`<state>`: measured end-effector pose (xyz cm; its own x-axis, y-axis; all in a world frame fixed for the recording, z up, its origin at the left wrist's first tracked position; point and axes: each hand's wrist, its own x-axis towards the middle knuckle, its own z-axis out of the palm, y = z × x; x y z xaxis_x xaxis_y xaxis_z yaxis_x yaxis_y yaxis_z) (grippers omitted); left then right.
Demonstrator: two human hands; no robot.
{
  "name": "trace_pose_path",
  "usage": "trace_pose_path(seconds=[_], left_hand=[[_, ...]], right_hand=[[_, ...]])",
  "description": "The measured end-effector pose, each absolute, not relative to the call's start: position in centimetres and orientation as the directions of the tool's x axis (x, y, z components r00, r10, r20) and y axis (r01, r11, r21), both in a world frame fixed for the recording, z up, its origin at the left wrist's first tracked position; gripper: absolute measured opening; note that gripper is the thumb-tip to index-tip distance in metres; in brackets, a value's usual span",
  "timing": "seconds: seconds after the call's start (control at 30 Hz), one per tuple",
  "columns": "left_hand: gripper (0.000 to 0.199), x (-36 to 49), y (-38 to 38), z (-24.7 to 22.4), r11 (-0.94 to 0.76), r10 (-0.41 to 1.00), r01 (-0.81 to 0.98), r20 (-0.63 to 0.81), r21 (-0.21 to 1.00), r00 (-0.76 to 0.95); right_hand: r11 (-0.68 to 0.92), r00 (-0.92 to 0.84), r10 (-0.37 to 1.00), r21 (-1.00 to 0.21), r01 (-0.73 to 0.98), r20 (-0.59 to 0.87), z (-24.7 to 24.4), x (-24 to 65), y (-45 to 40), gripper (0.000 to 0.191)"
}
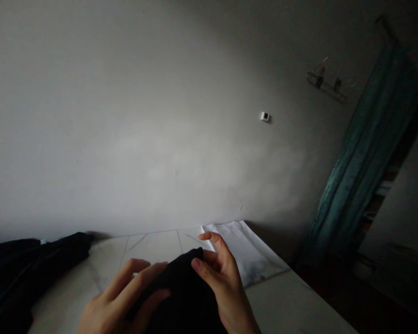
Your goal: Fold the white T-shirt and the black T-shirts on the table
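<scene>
Holding the black cloth (191, 301) at the lower middle of the view, in front of the pale tabletop (106, 260). Pinching its upper right corner between thumb and fingers of the right hand (226, 278), and bending the raised index finger above it. Curving the fingers of the left hand (114, 297) by the cloth's left side and laying the thumb over its near face; not being able to tell whether gripping there.

Pointing the cloth's peaked corner toward the wall (125, 116) and slanting its top edge upward from left hand to right. Running past the bottom of the view, so hiding the full long axis.

Seeing a pale speck on the dark garment (28, 273) at far left, too small to make out. Seeing greyish marks along the near edge of the white cloth (237, 246), too blurred to read.

Meeting the wall along the tabletop's far edge; slanting toward the lower right along its side edge. Lying just beyond the right hand, in the case of the white cloth. Leaving bare surface between dark garment and left hand, and more right of the right hand.
</scene>
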<state>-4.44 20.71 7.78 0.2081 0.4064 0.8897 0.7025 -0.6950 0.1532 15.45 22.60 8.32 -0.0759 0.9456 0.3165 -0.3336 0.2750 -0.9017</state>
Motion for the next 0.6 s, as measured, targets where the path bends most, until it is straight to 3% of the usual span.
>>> trace_pose_path(seconds=[0.1,0.3,0.5,0.6], left_hand=[[0.021,-4.1,20.4,8.5,-0.716,0.427,0.674,0.878,0.182,0.217],[0.016,-4.7,20.9,8.6,-0.731,0.412,0.655,0.890,0.193,0.197],[0.016,-5.8,21.5,7.9,-0.717,0.318,0.697,0.900,0.023,0.297],[0.017,-6.0,21.5,7.8,-0.689,0.331,0.725,0.891,0.003,0.311]], right_hand=[[0.287,-0.137,0.936,-0.929,-0.233,0.323,8.1,15.3,22.5,0.041],[0.443,0.040,0.893,-0.890,0.111,0.449,8.1,15.4,22.5,0.022],[0.530,0.100,0.807,-0.789,0.310,0.582,8.4,15.4,22.7,0.014],[0.554,0.105,0.774,-0.748,0.367,0.625,8.3,15.4,22.8,0.011]])
